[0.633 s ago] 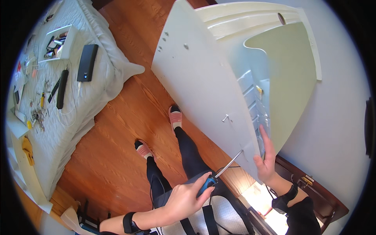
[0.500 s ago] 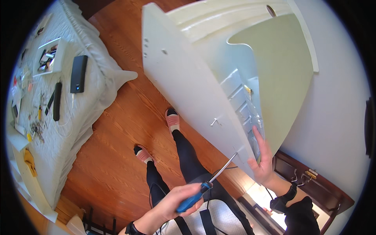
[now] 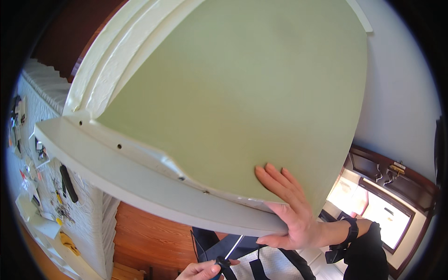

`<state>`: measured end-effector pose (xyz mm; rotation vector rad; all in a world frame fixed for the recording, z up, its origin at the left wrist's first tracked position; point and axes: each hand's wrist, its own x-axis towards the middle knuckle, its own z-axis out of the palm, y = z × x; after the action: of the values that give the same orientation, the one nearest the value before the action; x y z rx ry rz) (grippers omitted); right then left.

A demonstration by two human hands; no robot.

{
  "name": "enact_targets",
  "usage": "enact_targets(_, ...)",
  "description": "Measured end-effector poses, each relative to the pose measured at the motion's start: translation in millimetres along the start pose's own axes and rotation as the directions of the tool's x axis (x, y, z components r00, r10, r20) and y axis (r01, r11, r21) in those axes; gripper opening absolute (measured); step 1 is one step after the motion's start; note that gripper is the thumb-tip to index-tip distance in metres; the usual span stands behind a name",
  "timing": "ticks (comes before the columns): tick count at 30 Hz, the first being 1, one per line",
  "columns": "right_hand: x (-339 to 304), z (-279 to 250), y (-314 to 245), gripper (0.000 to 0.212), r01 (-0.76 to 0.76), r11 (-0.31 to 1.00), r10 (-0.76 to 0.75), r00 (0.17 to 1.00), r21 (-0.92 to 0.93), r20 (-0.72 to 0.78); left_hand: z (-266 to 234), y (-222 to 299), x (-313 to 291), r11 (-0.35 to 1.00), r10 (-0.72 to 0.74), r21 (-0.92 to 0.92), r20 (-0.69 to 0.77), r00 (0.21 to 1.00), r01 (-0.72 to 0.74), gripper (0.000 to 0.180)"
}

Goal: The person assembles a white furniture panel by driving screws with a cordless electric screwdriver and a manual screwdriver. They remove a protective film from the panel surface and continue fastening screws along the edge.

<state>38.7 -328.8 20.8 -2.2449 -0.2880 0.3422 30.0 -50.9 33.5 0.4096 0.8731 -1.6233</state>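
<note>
My left hand (image 3: 200, 271), at the lower edge, is closed round a screwdriver (image 3: 224, 262) with a black and blue handle. The metal shaft rises toward the underside of a thick white panel (image 3: 154, 193), where its tip is hidden. A large pale green board (image 3: 252, 102) joins this panel, with several small dark holes along the seam. At the panel's near right end is my right hand (image 3: 294, 217). It clasps that end, the thumb under the edge and the fingers lying on the green board.
To the left a white quilted cover (image 3: 91, 219) carries a dark elongated tool (image 3: 68, 183), a white box (image 3: 41, 149) and scattered small items. Wooden floor (image 3: 149, 233) shows below the panel. Dark wooden furniture (image 3: 401, 177) stands right, beside a pale wall (image 3: 396, 88).
The white panel has swung and now lies across the view, with the green board facing me. My right fingers now rest on the green board. The screwdriver is lower, its tip behind the panel.
</note>
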Motion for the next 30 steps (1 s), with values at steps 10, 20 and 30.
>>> enact_targets(10, 2.4, -3.2, -5.6, 0.060, -0.040, 0.999, 0.041, 0.998, 0.023, -0.046, -1.7, -41.2, 23.8, 0.775, 0.481, 0.491, -0.051, 0.875, -0.397, 0.034)
enact_targets(20, 3.6, -10.1, -5.3, 0.066, -0.067, 0.993, 0.066, 0.998, 0.094, 0.015, -30.4, -47.7, 64.6, 0.194, 0.807, 0.850, 0.146, 0.572, -0.490, 0.039)
enact_targets(30, 0.2, -25.6, 6.7, 0.057, -0.182, 0.944, 0.197, 0.980, 0.276, -0.025, -63.0, -4.8, 49.2, 0.435, 0.516, 0.855, 0.019, 0.856, -0.281, 0.038)
